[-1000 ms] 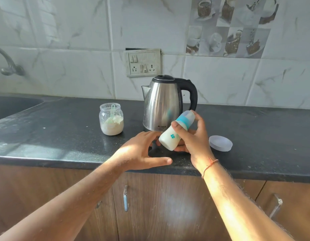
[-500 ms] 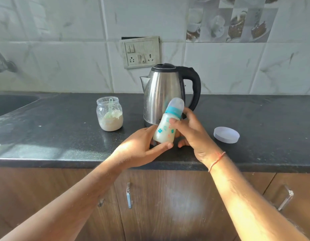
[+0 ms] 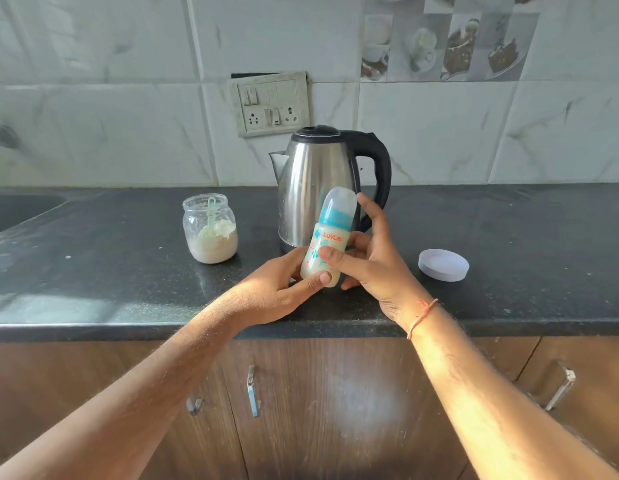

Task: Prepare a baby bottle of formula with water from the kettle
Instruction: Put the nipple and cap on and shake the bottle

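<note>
A baby bottle (image 3: 330, 233) with a blue collar, a clear cap and milky liquid inside is held nearly upright over the black counter (image 3: 93, 282), in front of the steel kettle (image 3: 318, 181). My left hand (image 3: 277, 289) grips its base, thumb across the bottom front. From the right, my right hand (image 3: 370, 265) holds the middle, with the thumb on the front and the index finger raised beside the collar. The kettle's lid is closed and its black handle points right.
A glass jar (image 3: 210, 228) of formula powder with a scoop in it stands open, left of the kettle. Its white lid (image 3: 443, 265) lies on the counter to the right. A sink (image 3: 17, 209) is at far left, a switch panel (image 3: 271, 103) on the tiled wall.
The bottle went from steeply tilted in my right hand to nearly upright. My left hand rose off the counter and took hold of the bottle's base.
</note>
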Available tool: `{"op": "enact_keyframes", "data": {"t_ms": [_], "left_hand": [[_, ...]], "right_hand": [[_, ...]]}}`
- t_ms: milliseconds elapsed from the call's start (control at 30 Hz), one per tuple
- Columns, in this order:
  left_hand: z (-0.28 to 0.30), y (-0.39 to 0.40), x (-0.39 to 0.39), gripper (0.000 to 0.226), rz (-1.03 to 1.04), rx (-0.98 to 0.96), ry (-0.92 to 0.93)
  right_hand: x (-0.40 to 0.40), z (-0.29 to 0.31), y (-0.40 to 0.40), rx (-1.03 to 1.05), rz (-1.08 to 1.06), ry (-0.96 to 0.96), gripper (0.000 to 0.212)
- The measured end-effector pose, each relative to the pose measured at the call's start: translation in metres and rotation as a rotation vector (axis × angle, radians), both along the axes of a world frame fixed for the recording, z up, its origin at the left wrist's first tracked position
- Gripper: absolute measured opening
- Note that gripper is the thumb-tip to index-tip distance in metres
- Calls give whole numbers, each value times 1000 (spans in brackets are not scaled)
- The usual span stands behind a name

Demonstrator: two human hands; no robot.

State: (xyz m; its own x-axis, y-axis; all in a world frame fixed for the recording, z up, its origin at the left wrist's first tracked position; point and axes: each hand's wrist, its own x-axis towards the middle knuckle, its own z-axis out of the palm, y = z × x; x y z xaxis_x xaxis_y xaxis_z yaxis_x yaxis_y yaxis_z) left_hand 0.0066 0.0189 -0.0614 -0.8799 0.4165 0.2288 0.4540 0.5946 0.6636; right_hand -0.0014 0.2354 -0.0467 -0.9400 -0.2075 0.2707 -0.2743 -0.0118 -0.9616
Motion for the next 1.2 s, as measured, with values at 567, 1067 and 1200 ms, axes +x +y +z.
{"op": "enact_keyframes", "data": {"t_ms": [567,1067,1200], "left_hand": [[1,1,13,97,86,-13,93],[3,-1,19,106,139,-122,143],[2,-2,18,107,133,-96,140]], "right_hand": [[14,6,16,-424,-156,-122,70],[4,10,19,-758,-436,-122,75],[7,5,11,-533,-333,-101,77]]}}
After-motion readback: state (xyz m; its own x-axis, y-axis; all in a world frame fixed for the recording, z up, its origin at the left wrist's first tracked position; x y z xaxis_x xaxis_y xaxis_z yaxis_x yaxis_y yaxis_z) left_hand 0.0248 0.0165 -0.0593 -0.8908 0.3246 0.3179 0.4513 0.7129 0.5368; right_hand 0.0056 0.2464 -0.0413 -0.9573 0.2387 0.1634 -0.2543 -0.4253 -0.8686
